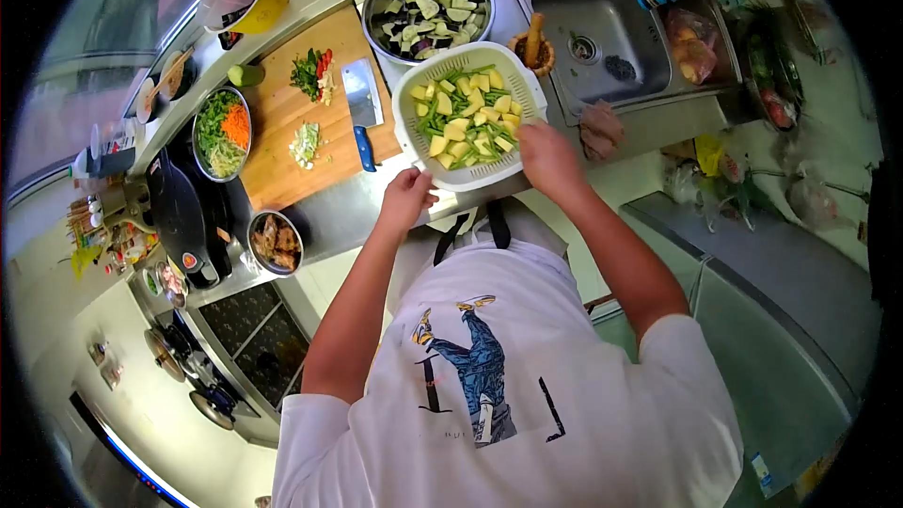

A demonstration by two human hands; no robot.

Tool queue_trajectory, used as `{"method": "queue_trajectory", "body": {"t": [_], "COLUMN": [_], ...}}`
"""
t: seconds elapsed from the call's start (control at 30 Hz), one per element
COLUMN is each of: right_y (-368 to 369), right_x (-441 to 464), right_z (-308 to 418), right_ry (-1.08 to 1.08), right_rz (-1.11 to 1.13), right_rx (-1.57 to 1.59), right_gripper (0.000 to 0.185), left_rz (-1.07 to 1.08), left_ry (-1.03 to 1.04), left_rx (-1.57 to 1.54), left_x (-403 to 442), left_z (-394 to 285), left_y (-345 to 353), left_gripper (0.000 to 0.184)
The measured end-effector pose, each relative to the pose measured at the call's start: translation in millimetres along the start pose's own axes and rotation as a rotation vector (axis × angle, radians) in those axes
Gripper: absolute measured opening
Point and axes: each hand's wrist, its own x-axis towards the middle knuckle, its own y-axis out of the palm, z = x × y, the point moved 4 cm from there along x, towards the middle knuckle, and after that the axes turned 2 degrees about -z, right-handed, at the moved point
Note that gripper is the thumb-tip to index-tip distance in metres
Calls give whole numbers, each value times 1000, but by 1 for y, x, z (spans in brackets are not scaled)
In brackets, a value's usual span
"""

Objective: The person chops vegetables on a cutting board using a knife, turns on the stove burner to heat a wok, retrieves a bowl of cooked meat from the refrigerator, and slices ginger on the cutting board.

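Observation:
A white plastic colander [404,122] holds potato chunks [460,132] and cut green beans [450,155]. My right hand [550,160] is closed on the colander's right rim. Just off its lower left corner is my left hand [406,198], fingers curled together; whether they pinch anything is hidden. Left of the colander, a cleaver [361,94] with a blue handle lies on the wooden cutting board [268,118]. Chopped peppers and greens [308,73] and a small pile of chopped scallion or garlic [304,146] sit on the board too.
Behind the colander stands a metal bowl [369,14] of cut eggplant. A mortar with a pestle [534,42] is beside the sink [611,0]. Leftward are a bowl of shredded vegetables [223,132], a black electric griddle [183,216] and a bowl of browned meat [277,242].

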Motion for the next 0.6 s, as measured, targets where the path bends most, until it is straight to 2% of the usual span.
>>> {"method": "queue_trajectory", "body": {"t": [0.07, 0.1, 0.17, 0.3, 0.37, 0.5, 0.57, 0.6], "right_y": [12, 16, 42, 62, 63, 46, 49, 41], "right_x": [30, 43, 56, 62, 65, 66, 71, 72], "right_z": [11, 8, 8, -8, -16, -3, -6, 5], "right_ry": [-213, -226, -478, -610, -534, -745, -608, -640], "right_rz": [59, 63, 324, 336, 366, 277, 414, 418], "right_rx": [-273, -275, -617, -687, -572, -485, -570, -570], "right_gripper": [12, 12, 15, 15, 15, 14, 14, 14], "left_rz": [-20, -63, -120, -177, -195, -179, -169, -257], "left_ry": [-25, -31, -30, -25, -17, -17, -26, 11], "left_rx": [-26, -43, -86, -168, -208, -232, -178, -122], "left_x": [6, 7, 9, 8, 5, 1, -2, -7], "left_z": [1, 2, 5, 9, 9, 8, 12, 11], "left_y": [17, 22, 27, 31, 33, 30, 24, 19], "left_gripper": [28, 26, 24, 27, 29, 31, 33, 35]}}
